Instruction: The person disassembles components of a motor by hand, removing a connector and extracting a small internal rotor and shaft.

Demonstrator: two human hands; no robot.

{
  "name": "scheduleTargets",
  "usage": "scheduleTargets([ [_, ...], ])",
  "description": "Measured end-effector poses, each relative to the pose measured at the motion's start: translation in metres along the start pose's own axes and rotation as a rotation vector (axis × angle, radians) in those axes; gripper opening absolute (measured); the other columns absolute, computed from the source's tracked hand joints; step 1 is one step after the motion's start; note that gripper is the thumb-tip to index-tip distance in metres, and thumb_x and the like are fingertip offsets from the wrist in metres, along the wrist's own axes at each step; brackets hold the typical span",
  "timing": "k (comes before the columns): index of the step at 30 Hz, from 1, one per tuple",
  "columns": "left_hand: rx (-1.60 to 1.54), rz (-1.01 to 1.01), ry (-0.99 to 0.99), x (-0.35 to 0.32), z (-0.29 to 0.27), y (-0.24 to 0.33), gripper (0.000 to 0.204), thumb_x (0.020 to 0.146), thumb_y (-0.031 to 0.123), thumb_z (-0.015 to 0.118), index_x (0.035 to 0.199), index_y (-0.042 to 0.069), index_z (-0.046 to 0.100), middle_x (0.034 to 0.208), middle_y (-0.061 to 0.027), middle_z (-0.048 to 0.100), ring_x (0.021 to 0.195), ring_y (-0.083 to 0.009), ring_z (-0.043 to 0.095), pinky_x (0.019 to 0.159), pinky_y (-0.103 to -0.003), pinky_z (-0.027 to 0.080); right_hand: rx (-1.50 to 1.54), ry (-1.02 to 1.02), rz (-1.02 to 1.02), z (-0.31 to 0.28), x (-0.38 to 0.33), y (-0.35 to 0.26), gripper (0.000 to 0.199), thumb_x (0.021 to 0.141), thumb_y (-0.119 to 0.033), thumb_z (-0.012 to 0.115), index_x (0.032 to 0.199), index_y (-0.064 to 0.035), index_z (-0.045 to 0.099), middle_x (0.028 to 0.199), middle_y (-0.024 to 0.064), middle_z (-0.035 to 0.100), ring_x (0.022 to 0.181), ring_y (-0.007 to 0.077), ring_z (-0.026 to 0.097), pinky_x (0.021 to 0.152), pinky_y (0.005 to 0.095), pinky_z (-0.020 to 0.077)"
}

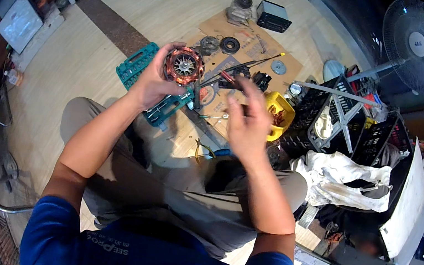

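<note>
Repair workshop: scattered motor parts [221, 44], toolcase [136, 64].

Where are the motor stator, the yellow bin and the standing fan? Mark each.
motor stator [184, 65], head view, on its central hub.
yellow bin [287, 113], head view, on its right rim.
standing fan [419, 46], head view, on its grille centre.

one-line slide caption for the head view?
Seated person's left hand holds a copper-wound motor while the right hand hovers beside it, above cardboard strewn with parts.
</note>
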State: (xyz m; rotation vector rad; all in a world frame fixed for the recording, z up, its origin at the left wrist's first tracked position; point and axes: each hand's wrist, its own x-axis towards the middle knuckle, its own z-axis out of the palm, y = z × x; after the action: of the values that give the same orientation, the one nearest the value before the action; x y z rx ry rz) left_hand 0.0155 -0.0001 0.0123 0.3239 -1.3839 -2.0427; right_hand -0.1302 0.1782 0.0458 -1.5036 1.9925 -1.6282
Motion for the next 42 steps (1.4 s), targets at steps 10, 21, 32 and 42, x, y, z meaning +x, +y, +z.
scheduleTargets([
  [10, -0.028, -0.065, 0.006, -0.004, 0.009, -0.003, 0.098, 0.05, -0.017, 0.07, 0.138, 0.004, 0.032, 0.131, -0.0099, 0.049, 0.122, -0.0236, 0.05, 0.106, -0.036, 0.04, 0.018, -0.299, 0.285, 0.052, -0.018, -0.002, 0.024, 0.088, -0.013, 0.063, 0.108, 0.0004, 0.064, 0.082, 0.0178, 0.067, 0.072, 0.0252, 0.065, 0.07, 0.0314, 0.0506],
  [21, -0.104, -0.261, -0.199, -0.006, -0.005, 0.003, 0.101, 0.045, -0.016, 0.063, 0.139, 0.002, 0.032, 0.131, -0.0122, 0.049, 0.123, -0.0254, 0.05, 0.105, -0.038, 0.041, 0.049, -0.003, 0.347, -0.003, 0.016, 0.025, 0.018, 0.09, -0.016, 0.061, 0.091, 0.0014, 0.067, 0.071, 0.0127, 0.066, 0.062, 0.0149, 0.059, 0.062, 0.0308, 0.0474],
  [32, -0.435, -0.152, -0.121, 0.001, -0.007, 0.004, 0.082, 0.062, -0.005, 0.064, 0.138, 0.007, 0.036, 0.129, -0.0144, 0.052, 0.116, -0.027, 0.054, 0.091, -0.041, 0.049, 0.104, -0.347, 0.469, 0.013, -0.01, 0.049, 0.019, 0.088, -0.019, 0.062, 0.091, -0.0006, 0.067, 0.077, 0.0187, 0.064, 0.071, 0.0261, 0.063, 0.069, 0.0359, 0.0482],
  [42, -0.186, 0.015, 0.017, 0.005, -0.018, -0.004, 0.082, 0.065, -0.01, 0.066, 0.138, 0.007, 0.033, 0.129, -0.0145, 0.051, 0.117, -0.0291, 0.054, 0.097, -0.043, 0.047, 0.144, -0.684, 0.586, -0.004, 0.001, 0.012, 0.025, 0.089, -0.019, 0.062, 0.102, 0.0018, 0.065, 0.079, 0.0139, 0.064, 0.077, 0.0264, 0.061, 0.073, 0.0356, 0.0481],
])
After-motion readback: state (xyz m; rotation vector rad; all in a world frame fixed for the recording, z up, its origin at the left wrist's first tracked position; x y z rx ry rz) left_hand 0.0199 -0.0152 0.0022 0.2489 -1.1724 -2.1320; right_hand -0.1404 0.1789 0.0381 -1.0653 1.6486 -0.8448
